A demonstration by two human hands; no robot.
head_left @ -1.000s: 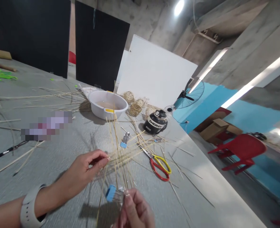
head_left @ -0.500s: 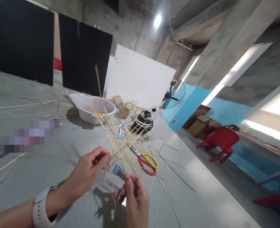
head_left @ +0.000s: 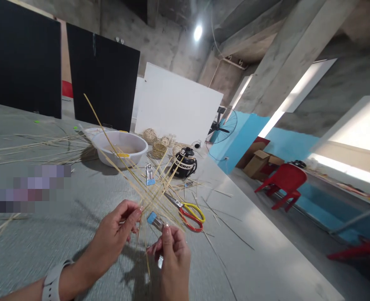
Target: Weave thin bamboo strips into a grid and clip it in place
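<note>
Thin bamboo strips (head_left: pixel 147 193) cross one another in a loose lattice in front of me. My left hand (head_left: pixel 119 223) pinches the near end of these strips between thumb and fingertips. A blue binder clip (head_left: pixel 154 219) with metal handles is gripped in my right hand (head_left: pixel 174 255), its blue jaw pointing at the crossing strips. Whether the clip touches the strips I cannot tell. Another blue clip (head_left: pixel 150 174) is attached among the strips on the far side. Scissors (head_left: pixel 191 215) with one yellow and one red handle lie on the table just right of the lattice.
Behind the strips stand a white basin (head_left: pixel 137 155) holding water, several woven balls (head_left: pixel 149 136) and a black jug (head_left: pixel 185 164). Loose strips (head_left: pixel 43 144) spread over the table (head_left: pixel 87 190) at left and right. The table's right edge slants down toward a red chair (head_left: pixel 283 182).
The view has shifted slightly. The lattice has turned a little, its long strip now leaning further left. Both hands keep their holds on strips and clip.
</note>
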